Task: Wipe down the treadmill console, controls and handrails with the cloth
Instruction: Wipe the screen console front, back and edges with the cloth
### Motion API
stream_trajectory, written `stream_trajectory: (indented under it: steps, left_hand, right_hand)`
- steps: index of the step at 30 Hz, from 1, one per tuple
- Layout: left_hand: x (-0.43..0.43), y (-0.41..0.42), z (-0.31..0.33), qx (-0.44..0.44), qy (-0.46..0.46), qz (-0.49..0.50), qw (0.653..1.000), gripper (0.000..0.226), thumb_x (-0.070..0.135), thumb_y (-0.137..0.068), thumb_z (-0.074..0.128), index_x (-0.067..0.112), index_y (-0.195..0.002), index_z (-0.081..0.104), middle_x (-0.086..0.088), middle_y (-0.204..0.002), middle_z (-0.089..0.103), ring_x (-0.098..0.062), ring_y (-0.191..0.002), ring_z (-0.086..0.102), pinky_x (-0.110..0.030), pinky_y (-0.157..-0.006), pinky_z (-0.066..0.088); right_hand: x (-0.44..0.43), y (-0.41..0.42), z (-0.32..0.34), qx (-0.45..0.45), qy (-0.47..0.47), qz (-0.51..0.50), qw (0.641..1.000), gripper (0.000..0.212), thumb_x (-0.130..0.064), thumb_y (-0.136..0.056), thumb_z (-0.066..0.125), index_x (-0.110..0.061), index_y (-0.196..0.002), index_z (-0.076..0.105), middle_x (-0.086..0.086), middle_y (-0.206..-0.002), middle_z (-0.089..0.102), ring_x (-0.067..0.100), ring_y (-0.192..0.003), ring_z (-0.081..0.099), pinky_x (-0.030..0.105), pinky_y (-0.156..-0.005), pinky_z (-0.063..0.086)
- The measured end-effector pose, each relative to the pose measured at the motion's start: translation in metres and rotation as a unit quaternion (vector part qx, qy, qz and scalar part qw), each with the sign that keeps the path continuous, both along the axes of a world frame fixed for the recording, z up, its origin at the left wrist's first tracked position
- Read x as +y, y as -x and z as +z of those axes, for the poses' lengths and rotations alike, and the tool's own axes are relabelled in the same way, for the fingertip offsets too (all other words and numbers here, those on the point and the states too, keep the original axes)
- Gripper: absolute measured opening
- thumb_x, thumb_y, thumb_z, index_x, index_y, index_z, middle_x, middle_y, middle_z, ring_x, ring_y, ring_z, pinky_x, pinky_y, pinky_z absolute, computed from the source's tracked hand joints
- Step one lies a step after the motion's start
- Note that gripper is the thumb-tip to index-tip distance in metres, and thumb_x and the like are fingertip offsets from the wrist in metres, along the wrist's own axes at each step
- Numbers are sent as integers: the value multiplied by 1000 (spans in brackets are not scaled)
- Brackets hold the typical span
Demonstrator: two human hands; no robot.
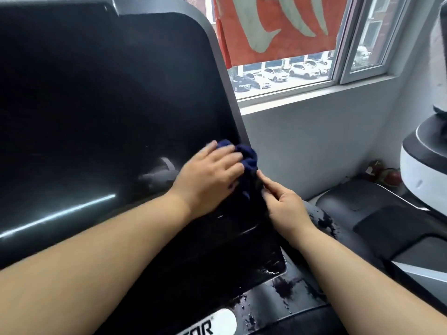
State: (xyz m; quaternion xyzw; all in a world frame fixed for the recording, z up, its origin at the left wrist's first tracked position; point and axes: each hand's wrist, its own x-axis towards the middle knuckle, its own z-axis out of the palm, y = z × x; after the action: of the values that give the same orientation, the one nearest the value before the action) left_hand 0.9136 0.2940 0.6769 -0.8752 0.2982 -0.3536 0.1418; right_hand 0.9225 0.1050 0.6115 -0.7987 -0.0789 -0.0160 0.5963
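The cloth [249,160] is pressed against the console [96,93] at the right edge of its dark screen, low on the panel. It is bunched under the left hand [212,175], whose fingers [229,158] lie close together and nearly flat over it. This is a press, not a pinch. From there the dark blue fabric trails downward along the frame [232,93], so its long axis runs with that edge and falls between the two hands.

The right hand [285,206] is brought in from the lower right, index stretched out and touching the hanging tail, the other fingers curled. Whether the tail is actually pinched cannot be told.

Screen wiping looks to be the step in hand, and the cloth is owned by the left hand, the right merely tending the loose end. A stroke up along the edge, or back leftward across the glass, would be carried by the left. Droplets [290,286] are seen on the panel below — that part appears not yet dried, and no handrail is plainly in view.
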Motion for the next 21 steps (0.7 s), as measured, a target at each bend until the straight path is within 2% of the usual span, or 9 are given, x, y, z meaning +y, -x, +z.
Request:
stream_trajectory:
  steps: [3,5,9,11,14,16,18,19,21]
  left_hand:
    - [12,-25,36,-30,123,133,983,47,22,-83,50,22,-129,57,-11,-132,57,-33,-124,50,-48,-106,34]
    - [-3,-15,11,-16,133,127,983,39,27,-84,48,20,-117,67,-12,-135,55,-34,-128,47,-48,-108,31]
    - [-16,45,-60,103,33,-27,994,23,29,-85,53,21,-93,73,-4,-132,59,-25,-127,51,-42,-110,32]
    - [8,55,-55,161,-47,-82,982,20,32,-87,54,25,-90,72,1,-132,59,-20,-127,51,-40,-109,34]
    - [55,33,-8,87,-65,-45,993,26,34,-89,51,23,-97,73,-4,-134,57,-24,-126,52,-44,-109,33]
    - [79,14,31,-11,42,83,996,33,33,-89,50,19,-111,69,-12,-140,51,-31,-129,48,-50,-109,31]
    - [78,13,42,-49,184,184,964,41,30,-87,52,17,-126,61,-17,-144,44,-35,-133,41,-50,-111,27]
    - [71,20,31,-48,202,188,960,43,29,-87,53,16,-127,60,-17,-144,44,-35,-134,40,-49,-112,26]
    - [55,49,-10,13,110,108,988,34,27,-89,52,18,-119,65,-11,-143,47,-31,-133,42,-45,-112,29]
  right_hand:
    - [2,2,-4,6,2,-16,1000,44,-21,-96,49,-61,-112,56,4,-116,64,23,-112,56,40,-98,45]
    - [5,2,-6,-1,-1,-23,1000,49,-20,-95,48,-66,-108,54,3,-115,65,27,-108,60,43,-97,47]
    - [6,-1,-9,-5,-10,-26,1000,48,-21,-91,50,-65,-110,55,-15,-109,70,4,-101,64,35,-99,48]
    - [6,-2,-9,-2,0,-24,1000,50,-18,-93,48,-64,-109,55,-11,-106,71,6,-94,66,32,-90,50]
    - [7,3,-7,-2,-5,-25,1000,46,-18,-95,46,-57,-117,56,-15,-109,67,11,-93,65,13,-73,46]
    - [13,10,-7,0,-7,-40,999,44,-20,-96,44,-51,-127,52,-14,-120,64,10,-103,62,10,-85,44]
    - [21,17,-11,-5,-15,-56,998,46,-21,-97,39,-50,-133,46,-13,-125,63,4,-99,56,25,-101,40]
    - [25,19,-12,-12,-16,-68,997,47,-21,-98,37,-50,-135,44,-11,-122,63,4,-96,49,29,-102,40]
    - [34,21,-13,-33,-1,-93,995,46,-22,-99,35,-44,-139,42,-7,-128,59,6,-107,50,29,-105,36]
